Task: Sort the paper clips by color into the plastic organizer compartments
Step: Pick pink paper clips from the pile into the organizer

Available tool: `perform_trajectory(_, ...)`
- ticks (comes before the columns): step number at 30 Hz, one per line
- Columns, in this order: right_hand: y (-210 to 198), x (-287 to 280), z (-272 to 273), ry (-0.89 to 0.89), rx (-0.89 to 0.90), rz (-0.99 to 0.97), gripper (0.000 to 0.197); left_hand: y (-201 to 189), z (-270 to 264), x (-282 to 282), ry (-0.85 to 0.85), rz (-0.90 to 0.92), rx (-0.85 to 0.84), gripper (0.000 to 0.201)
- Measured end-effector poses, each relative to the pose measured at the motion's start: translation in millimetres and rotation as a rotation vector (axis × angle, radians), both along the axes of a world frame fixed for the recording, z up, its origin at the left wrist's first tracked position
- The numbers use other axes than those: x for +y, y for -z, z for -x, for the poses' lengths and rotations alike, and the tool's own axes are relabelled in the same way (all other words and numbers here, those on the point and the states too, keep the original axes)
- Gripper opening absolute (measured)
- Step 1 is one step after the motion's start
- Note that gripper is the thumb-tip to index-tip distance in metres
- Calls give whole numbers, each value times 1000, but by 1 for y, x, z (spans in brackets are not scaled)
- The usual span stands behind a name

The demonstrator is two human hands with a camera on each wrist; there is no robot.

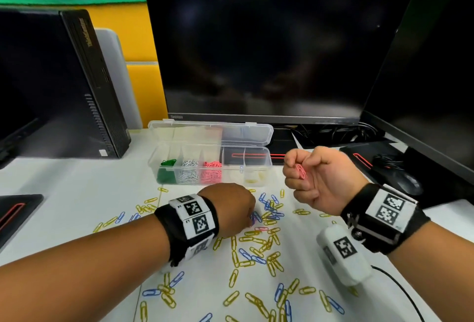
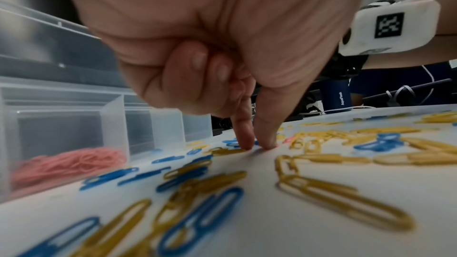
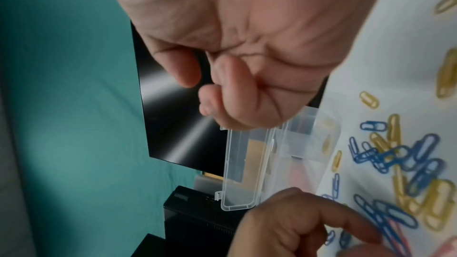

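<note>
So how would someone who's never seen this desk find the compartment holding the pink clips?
Below the big monitor sits the clear plastic organizer. The pink compartment is third from its left end, between the white clips and an empty cell.

1. The left hand [image 1: 228,208] covers its own fingertips in the head view, so you can't see what they touch there.
2. In the left wrist view the near paper clips [image 2: 202,198] are a blurry smear, and the organizer [image 2: 113,116] is cut off at the left edge.
3. The right hand [image 3: 237,62] hides its pink clips [image 1: 300,170] in the right wrist view.
4. The two right compartments' contents are too faint to tell.
</note>
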State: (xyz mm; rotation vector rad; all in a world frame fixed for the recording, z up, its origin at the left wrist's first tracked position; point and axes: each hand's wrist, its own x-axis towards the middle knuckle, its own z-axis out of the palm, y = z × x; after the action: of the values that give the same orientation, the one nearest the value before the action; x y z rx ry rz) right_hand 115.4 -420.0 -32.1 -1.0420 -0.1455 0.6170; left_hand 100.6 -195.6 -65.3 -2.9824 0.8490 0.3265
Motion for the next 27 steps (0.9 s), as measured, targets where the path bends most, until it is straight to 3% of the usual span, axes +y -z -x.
perform_trajectory(2,-5,5,2,42,-14,117,10,1,-3,1,5,22,-11,27)
perform_trajectory(3,-5,9,3,74,-46,264,6,1,-4,2,-3,28,-16,26)
perform_trajectory(5,1,18,6,67,-245,712,18,0,-5,4,-24,30,-20,26)
perform_trajectory(7,7,29,11,-94,-600,1173,19,-1,-4,5,-35,47,-9,27)
perform_trajectory(8,11,34,13,-205,-747,1307,18,-2,-3,5,-33,57,-5,28)
perform_trajectory(10,18,42,19,-327,-865,1448,11,-2,-2,4,-21,64,-10,29)
perform_trajectory(14,29,55,20,-383,-967,1576,10,1,-3,4,11,22,-43,25)
perform_trajectory(20,30,60,18,-440,-905,1619,17,1,-1,-1,0,15,-50,29)
perform_trajectory(27,16,38,9,-274,-741,1494,23,5,-2,-6,60,-33,-53,23)
